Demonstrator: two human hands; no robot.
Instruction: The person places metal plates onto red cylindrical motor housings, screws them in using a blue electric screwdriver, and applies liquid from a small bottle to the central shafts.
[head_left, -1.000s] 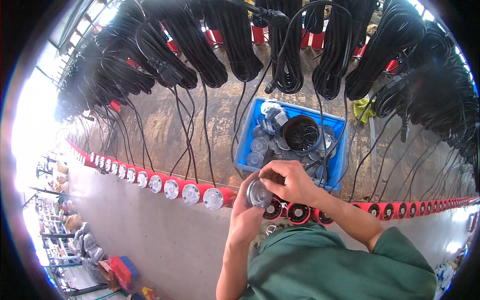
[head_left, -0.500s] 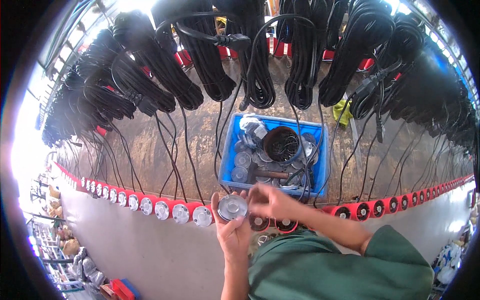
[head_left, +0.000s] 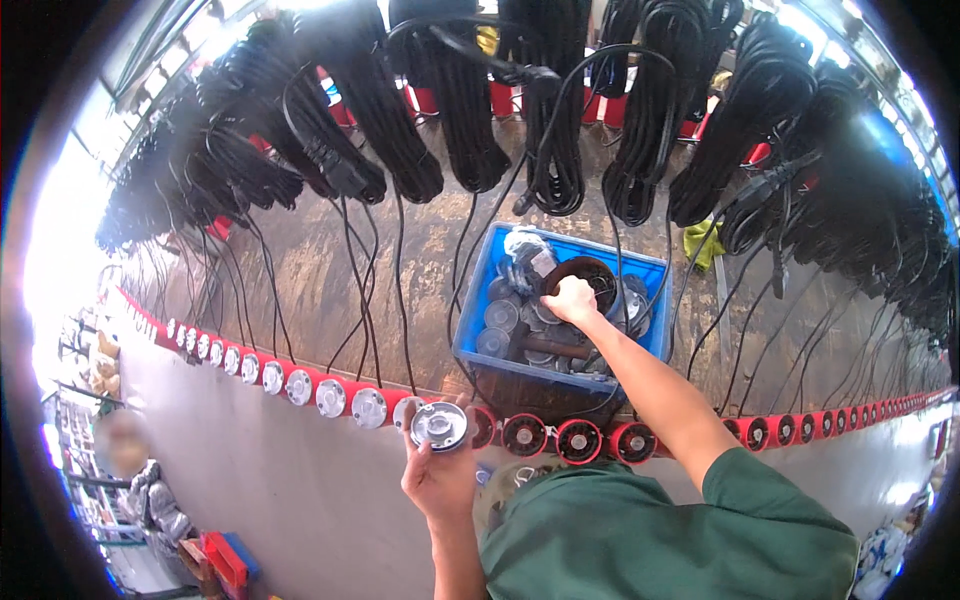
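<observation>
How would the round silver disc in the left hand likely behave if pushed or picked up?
The silver disc looks metallic, so it is probably stiff. Its shiny surface may be somewhat slippery against the left hand. Its round rim suggests it could roll on edge.

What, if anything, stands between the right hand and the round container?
Nothing visible: the right hand is at the near edge of the round container; whether it reaches inside is unclear. The hammer lies lower in the view, not between them.

Brown bench (head_left: 430, 260) | blue bin (head_left: 540, 373) | yellow-green cloth (head_left: 703, 244) | red cylinders (head_left: 578, 440) along edge | black cables (head_left: 404, 290)
</observation>
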